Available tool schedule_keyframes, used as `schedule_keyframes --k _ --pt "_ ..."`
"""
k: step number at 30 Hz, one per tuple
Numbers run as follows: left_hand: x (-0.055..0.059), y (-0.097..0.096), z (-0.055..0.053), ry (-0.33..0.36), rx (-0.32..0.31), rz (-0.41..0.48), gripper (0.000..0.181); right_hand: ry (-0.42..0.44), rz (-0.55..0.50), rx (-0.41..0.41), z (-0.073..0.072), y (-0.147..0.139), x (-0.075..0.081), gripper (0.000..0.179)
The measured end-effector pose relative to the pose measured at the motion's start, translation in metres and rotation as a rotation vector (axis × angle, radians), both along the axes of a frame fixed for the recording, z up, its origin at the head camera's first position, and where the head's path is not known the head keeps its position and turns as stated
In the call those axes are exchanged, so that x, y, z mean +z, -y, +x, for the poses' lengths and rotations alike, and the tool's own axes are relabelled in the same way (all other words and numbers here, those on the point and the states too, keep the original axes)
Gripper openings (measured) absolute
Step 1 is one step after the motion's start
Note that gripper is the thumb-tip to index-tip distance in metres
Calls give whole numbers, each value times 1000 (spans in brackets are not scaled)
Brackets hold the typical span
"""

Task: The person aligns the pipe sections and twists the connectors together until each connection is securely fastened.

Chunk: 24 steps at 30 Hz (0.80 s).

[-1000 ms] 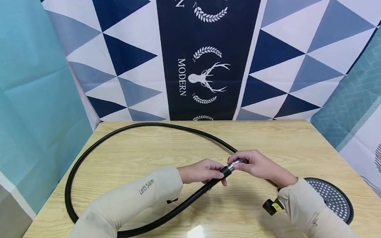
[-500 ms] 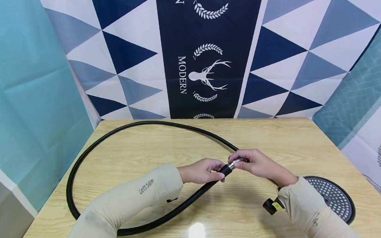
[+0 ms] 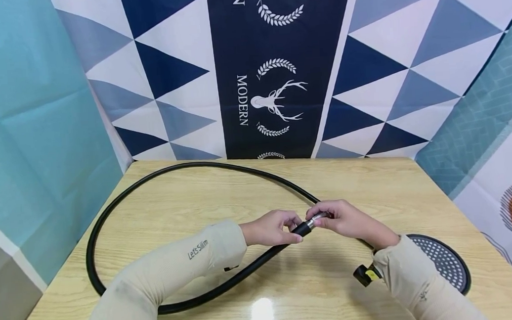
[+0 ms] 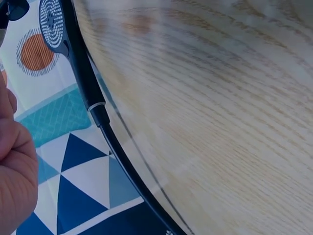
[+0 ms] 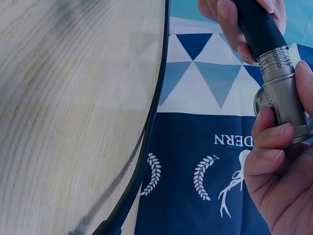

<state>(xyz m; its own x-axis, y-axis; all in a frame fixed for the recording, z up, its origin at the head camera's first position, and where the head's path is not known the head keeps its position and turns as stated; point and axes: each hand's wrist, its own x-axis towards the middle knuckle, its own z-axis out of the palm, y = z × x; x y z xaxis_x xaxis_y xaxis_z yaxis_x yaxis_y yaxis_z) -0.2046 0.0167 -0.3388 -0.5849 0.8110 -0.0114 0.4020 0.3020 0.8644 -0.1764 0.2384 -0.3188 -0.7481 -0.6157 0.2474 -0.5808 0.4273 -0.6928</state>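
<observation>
My left hand (image 3: 275,228) grips the black end sleeve (image 3: 303,229) of a long shower hose (image 3: 229,286) between thumb and fingers. Just to its right, my right hand (image 3: 342,219) holds a silver metal fitting (image 5: 286,98) with a small round knob on its side. In the right wrist view, the sleeve meets the fitting's threaded end and several silver threads (image 5: 275,61) show bare between them. From there the hose loops left and back round to a black hand shower (image 4: 84,73), its perforated head (image 3: 443,261) partly hidden behind my right forearm.
Under both hands is a light wood table (image 3: 223,197). Patterned blue and white cloth (image 3: 179,86) hangs behind it, with a turquoise sheet (image 3: 36,135) at the left. A black wrist strap piece with a yellow label (image 3: 367,274) hangs below my right wrist.
My left fingers have shifted around the hose sleeve, the fingertips lifting from beneath it to its upper side. The right hand and the fitting stay in place.
</observation>
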Motion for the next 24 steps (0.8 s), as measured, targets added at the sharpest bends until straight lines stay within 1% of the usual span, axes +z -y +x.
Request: schedule_keyframes --k 6,10,13,15,21,24 --pt "-2 -2 0 7 18 2 19 23 18 -14 0 -1 0 10" --pt "-3 -3 0 32 19 -1 19 38 46 -29 -1 -3 -1 10" --pt "-5 -4 -1 55 19 3 21 57 63 -34 -2 -4 -1 10" --pt "-6 -4 -3 89 17 6 23 67 70 -33 -4 -5 -1 10" --pt "-12 -4 -6 243 7 12 23 124 73 -39 -6 -5 -3 11" --pt "-14 -2 -6 284 -15 21 22 147 62 -22 -6 -5 -6 12"
